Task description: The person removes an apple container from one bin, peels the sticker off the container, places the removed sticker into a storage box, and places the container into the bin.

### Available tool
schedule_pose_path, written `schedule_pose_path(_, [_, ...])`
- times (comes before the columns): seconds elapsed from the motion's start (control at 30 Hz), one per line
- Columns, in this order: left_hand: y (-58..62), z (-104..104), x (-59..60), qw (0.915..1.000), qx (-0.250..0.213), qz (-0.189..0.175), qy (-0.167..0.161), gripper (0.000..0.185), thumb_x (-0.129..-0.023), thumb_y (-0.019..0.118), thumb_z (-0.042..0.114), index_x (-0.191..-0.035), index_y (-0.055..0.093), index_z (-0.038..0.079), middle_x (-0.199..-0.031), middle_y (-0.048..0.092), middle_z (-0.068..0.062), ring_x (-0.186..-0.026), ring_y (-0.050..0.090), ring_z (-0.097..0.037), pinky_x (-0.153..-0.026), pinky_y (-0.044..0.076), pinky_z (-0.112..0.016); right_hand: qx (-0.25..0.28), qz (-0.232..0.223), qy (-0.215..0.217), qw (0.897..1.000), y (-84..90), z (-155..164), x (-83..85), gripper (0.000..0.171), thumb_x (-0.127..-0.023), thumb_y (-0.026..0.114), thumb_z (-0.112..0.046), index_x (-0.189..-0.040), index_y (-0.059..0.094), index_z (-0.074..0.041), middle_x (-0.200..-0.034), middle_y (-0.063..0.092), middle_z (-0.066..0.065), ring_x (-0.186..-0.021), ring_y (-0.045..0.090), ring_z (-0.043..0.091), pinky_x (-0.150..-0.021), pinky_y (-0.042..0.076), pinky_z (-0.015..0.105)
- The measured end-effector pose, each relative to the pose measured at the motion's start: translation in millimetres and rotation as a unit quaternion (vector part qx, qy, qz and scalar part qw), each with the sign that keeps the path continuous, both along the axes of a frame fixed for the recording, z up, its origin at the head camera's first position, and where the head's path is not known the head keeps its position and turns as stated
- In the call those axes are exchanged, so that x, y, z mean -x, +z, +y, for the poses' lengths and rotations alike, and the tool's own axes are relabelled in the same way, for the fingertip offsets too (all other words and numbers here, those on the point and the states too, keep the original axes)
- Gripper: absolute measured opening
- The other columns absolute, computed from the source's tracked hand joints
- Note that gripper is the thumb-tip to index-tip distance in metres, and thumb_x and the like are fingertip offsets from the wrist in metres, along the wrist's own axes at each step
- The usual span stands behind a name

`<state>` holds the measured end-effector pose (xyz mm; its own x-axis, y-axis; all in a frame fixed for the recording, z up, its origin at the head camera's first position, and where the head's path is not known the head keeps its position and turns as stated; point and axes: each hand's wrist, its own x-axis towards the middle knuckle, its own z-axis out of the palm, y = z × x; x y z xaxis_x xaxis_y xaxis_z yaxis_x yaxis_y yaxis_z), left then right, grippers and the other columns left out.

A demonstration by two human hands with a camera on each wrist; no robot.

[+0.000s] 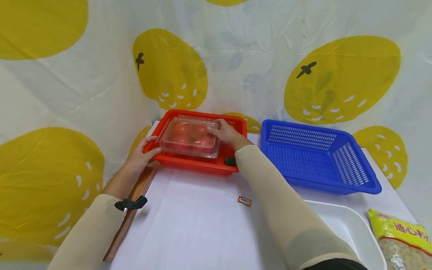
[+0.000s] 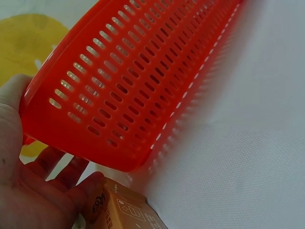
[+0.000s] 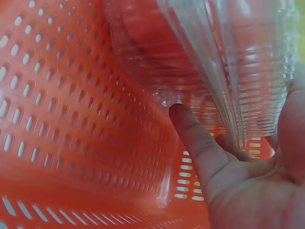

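A clear plastic clamshell box (image 1: 192, 149) with several red tomatoes (image 1: 182, 128) inside sits in the red perforated basket (image 1: 195, 165). My right hand (image 1: 230, 134) grips the box's right end, thumb on the near side in the right wrist view, the far fingers partly hidden behind the plastic. At the basket's left front corner, my left hand (image 1: 140, 153) holds the rim. The left wrist view shows the rim (image 2: 35, 90) between thumb and fingers, and the fingers close above a brown printed carton (image 2: 126, 207).
Right of the red basket stands a blue basket (image 1: 337, 183). A white tray (image 1: 362, 225) lies nearer, partly behind my right sleeve, beside a yellow-topped bag of pasta (image 1: 403, 236). A small orange packet (image 1: 244, 201) lies on the white table (image 1: 189, 225). A patterned curtain hangs behind.
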<state>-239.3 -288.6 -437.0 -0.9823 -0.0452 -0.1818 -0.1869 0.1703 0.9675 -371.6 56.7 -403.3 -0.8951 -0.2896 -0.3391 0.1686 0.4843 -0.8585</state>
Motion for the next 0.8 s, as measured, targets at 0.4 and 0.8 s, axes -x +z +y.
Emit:
schedule_pose_path(0.4, [0.9, 0.8, -2.6, 1.0000, 0.000, -0.004, 0.009, 0.073, -0.100, 0.076, 0.038, -0.162, 0.037, 0.036, -0.173, 0.027, -0.003, -0.151, 0.039, -0.037, -0.107, 0.054, -0.048, -0.027, 0.006, -0.077, 0.997, -1.2, -2.4, -1.6, 0.071, -0.100, 0.058, -0.070, -0.151, 0.042, -0.023, -0.142, 0.055, 0.005, -0.129, 0.054, 0.028, -0.108, 0.054, 0.056])
schedule_pose_path(0.8, [0.2, 1.6, -1.3, 0.9996, 0.022, -0.003, 0.015, 0.070, -0.100, 0.076, 0.041, -0.160, 0.041, 0.040, -0.172, 0.028, -0.002, -0.149, 0.039, -0.037, -0.103, 0.056, -0.047, 0.034, -0.013, -0.074, 0.997, 7.1, 2.0, -5.1, 0.072, -0.105, 0.058, -0.060, -0.158, 0.037, -0.015, -0.148, 0.050, 0.009, -0.133, 0.052, 0.029, -0.111, 0.052, 0.053])
